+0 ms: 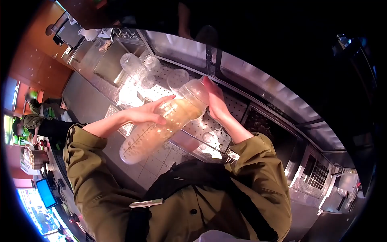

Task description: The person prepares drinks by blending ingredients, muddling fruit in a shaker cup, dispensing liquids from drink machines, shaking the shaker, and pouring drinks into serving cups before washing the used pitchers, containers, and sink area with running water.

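A large clear shaker with measuring marks (151, 135) is held tilted in the air, its narrower capped end up to the right and its base down to the left. Pale yellowish, foamy contents show inside. My left hand (147, 113) is wrapped round its middle, thumb on the near side. At the upper end my right hand (213, 97) grips the cap. Behind the shaker, on a perforated metal counter (193, 127), stand a clear round container (177, 78) and more clear shakers (133, 64).
A glass-fronted shelf (173, 48) runs along the back of the counter. A person in a similar shirt (32, 121) is at the far left, near a blue screen (47, 192). Tiled floor (155, 161) shows below the shaker. A metal grille (314, 173) is at the right.
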`<state>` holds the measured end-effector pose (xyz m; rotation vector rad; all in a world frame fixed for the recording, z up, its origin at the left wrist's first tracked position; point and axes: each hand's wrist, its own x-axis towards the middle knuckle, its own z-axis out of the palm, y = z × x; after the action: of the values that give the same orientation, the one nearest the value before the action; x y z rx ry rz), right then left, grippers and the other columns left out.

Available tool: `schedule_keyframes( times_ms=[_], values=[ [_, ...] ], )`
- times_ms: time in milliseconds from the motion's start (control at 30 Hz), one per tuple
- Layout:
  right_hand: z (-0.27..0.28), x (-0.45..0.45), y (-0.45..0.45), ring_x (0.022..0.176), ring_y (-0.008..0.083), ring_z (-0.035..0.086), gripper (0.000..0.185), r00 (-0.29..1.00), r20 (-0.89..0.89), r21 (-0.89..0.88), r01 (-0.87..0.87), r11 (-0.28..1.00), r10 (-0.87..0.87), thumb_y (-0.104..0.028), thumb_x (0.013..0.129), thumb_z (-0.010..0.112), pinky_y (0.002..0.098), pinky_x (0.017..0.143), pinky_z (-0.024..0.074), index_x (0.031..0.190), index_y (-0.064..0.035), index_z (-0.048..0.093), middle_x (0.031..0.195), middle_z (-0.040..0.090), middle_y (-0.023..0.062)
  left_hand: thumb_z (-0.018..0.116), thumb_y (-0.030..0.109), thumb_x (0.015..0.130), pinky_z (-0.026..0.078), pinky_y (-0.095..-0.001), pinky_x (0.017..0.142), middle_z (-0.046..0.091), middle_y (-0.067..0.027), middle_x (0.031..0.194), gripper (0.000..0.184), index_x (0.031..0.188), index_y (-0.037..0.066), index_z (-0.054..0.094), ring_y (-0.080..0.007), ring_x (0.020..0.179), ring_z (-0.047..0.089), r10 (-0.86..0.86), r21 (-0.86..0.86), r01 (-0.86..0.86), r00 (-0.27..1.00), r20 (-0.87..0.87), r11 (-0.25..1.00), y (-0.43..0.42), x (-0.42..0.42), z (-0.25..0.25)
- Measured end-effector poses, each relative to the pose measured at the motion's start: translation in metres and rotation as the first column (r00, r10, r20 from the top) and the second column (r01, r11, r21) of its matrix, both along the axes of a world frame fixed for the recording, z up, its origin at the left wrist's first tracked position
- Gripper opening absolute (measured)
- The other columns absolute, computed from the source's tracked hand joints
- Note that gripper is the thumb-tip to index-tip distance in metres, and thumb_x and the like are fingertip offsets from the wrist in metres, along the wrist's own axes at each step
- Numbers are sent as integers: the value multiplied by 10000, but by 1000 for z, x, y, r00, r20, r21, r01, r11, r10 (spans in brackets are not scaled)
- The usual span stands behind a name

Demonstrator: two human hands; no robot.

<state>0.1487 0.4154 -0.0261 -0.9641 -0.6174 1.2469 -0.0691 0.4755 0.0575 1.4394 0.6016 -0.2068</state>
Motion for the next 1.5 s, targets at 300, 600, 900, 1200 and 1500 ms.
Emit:
schedule_keyframes(
  times_ms=[300, 600, 900, 1200, 1500],
  values=[
    [10, 1, -5, 1003, 123, 453, 513, 1000, -6, -4, 1, 1000, -1, -430, 851, 503, 266, 905, 328, 1126, 3, 480, 1099, 509, 64, 641, 216, 662, 105, -355, 1050, 91, -126, 1409, 933, 1381, 72, 63, -220, 1297, 100, -41, 27, 43, 997, -60, 999, 1, 5, 7],
    [5, 1, -2, 1049, 155, 440, 630, 1000, 23, -7, 4, 1000, -4, -513, 835, 460, 281, 936, 296, 1163, 25, 458, 1135, 501, 99, 617, 192, 686, 151, -355, 1038, 102, -129, 1401, 883, 1380, 74, 84, -221, 1280, 154, -41, 70, 50, 992, -121, 996, 3, 1, 8],
    [11, 11, 0, 1019, 139, 458, 601, 993, 114, 35, 17, 999, -20, -528, 823, 472, 275, 920, 300, 1111, -1, 513, 1088, 533, 74, 526, 223, 778, 466, -362, 774, 531, -170, 1050, 799, 1380, 127, 11, -254, 834, 589, -61, -78, 36, 938, -342, 996, 19, 8, 24],
    [7, 16, 1, 1020, 144, 463, 617, 997, 83, 57, 4, 998, -9, -546, 812, 480, 276, 909, 315, 1121, -13, 521, 1089, 536, 77, 486, 337, 806, 490, -381, 739, 557, -172, 1014, 749, 1360, 63, 63, -278, 831, 595, -75, -190, 13, 944, -322, 982, 30, 12, 19],
    [78, -14, -3, 1066, 175, 452, 583, 876, 425, 317, -379, 869, 227, -467, 848, 470, 291, 947, 304, 1170, 19, 451, 1140, 505, 103, 723, 169, 553, 121, -350, 1055, 146, -136, 1393, 1106, 1371, 46, -9, -234, 1291, 157, 156, 319, -255, 939, 305, 913, -21, 3, 24]
  ],
)
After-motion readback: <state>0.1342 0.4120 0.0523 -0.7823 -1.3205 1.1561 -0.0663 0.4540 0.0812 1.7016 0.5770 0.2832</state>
